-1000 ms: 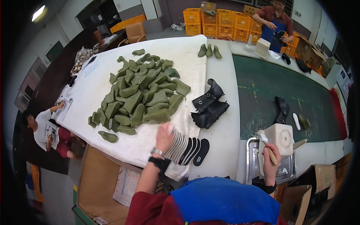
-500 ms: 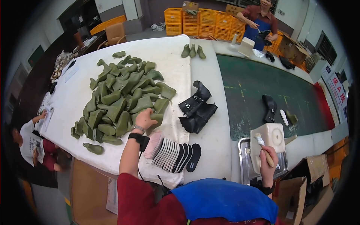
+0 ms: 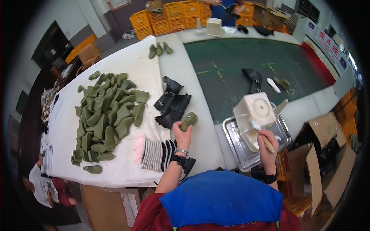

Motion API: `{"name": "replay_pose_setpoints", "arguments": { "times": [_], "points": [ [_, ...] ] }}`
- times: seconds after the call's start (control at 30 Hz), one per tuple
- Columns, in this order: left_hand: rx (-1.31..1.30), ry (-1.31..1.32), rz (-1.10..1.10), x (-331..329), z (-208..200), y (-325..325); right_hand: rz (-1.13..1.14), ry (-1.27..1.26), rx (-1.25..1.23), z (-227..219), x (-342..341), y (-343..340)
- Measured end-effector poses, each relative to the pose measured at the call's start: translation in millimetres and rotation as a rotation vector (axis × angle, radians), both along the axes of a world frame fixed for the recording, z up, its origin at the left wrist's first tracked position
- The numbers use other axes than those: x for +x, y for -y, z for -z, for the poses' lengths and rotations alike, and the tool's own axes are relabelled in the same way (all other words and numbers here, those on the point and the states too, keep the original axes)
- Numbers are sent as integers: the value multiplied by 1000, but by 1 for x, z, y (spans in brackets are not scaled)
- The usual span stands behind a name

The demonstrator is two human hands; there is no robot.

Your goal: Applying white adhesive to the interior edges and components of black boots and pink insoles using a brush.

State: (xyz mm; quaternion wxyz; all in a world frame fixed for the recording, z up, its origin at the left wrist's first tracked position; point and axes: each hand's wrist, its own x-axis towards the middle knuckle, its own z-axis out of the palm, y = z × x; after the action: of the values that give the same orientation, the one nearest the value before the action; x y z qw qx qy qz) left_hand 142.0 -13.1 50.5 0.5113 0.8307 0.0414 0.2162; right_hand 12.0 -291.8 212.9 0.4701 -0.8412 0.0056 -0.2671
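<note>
One green shoe last juts forward from the left grip.

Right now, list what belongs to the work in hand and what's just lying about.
Seems part of the work:
green last, in the left hand
brush, in the right hand
white container and metal tray
pile of green lasts
insoles
black boot uppers

Apparently just lying about:
open cardboard box
orange crates
brown chair

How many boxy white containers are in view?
2: the near container in the metal tray beside the right hand, the far container on the white counter beyond the green surface; others may be hidden.
</note>
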Motion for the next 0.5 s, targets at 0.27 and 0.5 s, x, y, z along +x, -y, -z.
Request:
{"name": "replay_pose_setpoints", "arguments": {
  "times": [0.27,0.5],
  "points": [
    [652,-455,368,-14,-9,-3,86,-5,48,-1,-12,31],
    [888,-534,452,7,-24,17,38,21,44,-2,8,36]
  ]
}}
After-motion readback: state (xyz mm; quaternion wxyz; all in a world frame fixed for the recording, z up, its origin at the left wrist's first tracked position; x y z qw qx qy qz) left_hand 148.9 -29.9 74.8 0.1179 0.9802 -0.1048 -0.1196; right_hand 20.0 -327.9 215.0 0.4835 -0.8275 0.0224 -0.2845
